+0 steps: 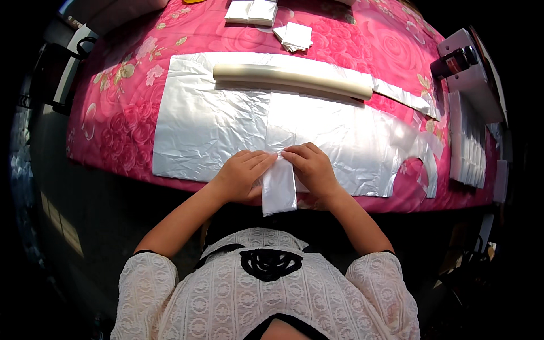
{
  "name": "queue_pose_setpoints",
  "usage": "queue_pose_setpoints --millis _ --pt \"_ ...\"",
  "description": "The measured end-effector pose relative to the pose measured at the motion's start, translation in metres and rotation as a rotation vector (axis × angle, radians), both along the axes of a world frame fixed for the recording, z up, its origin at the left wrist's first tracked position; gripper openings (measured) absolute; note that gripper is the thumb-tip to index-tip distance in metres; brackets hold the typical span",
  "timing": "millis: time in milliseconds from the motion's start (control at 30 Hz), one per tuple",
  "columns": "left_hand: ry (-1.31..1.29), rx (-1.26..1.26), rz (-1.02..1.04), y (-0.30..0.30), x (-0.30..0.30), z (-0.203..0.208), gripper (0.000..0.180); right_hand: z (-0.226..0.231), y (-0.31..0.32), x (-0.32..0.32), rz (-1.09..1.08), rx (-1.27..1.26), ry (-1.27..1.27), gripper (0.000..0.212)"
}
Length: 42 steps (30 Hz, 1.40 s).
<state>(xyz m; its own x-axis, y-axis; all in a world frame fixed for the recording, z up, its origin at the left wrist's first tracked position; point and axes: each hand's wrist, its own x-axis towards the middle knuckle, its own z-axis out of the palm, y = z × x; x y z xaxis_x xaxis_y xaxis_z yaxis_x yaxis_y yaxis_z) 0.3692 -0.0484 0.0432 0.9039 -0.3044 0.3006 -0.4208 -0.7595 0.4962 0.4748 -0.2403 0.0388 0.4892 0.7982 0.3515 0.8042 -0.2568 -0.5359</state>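
Observation:
White plastic bags [204, 124] lie flat and wrinkled across the table, with handle-like strips and a curved cut-out at their right end. Over their front edge, a narrow folded strip of white plastic bag [279, 190] hangs toward my lap. My left hand [242, 174] pinches its upper left side with closed fingers. On the other side, my right hand [310, 170] closes thumb and fingers on the same fold, and the fingertips of both hands nearly meet. A long cream tube [292, 78] rests across the sheets beyond my hands.
Small folded white packets [297, 37] sit past the tube, with more packets [251, 12] behind. At right are a dark bottle [455, 62], a white box [473, 85] and a stack of folded white plastic [466, 141]. A pink floral cloth [127, 127] covers the table.

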Motion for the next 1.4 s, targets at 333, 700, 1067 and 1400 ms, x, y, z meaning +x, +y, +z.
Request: queue_pose_setpoints --millis 333,700,1067,1400 --pt "0.073 -0.419 0.421 -0.008 0.029 -0.003 0.047 0.016 0.02 0.03 -0.404 -0.2 0.877 0.023" --pt "0.173 0.26 0.199 -0.028 0.014 -0.019 0.076 0.019 0.022 0.017 -0.471 -0.26 0.63 0.032" --pt "-0.131 0.085 0.153 -0.007 0.033 -0.014 0.023 0.004 0.01 0.054 0.122 -0.315 -0.137 0.052" --pt "0.085 -0.119 0.094 -0.011 0.025 0.002 0.022 0.0 0.01 0.051 0.123 -0.041 -0.028 0.038"
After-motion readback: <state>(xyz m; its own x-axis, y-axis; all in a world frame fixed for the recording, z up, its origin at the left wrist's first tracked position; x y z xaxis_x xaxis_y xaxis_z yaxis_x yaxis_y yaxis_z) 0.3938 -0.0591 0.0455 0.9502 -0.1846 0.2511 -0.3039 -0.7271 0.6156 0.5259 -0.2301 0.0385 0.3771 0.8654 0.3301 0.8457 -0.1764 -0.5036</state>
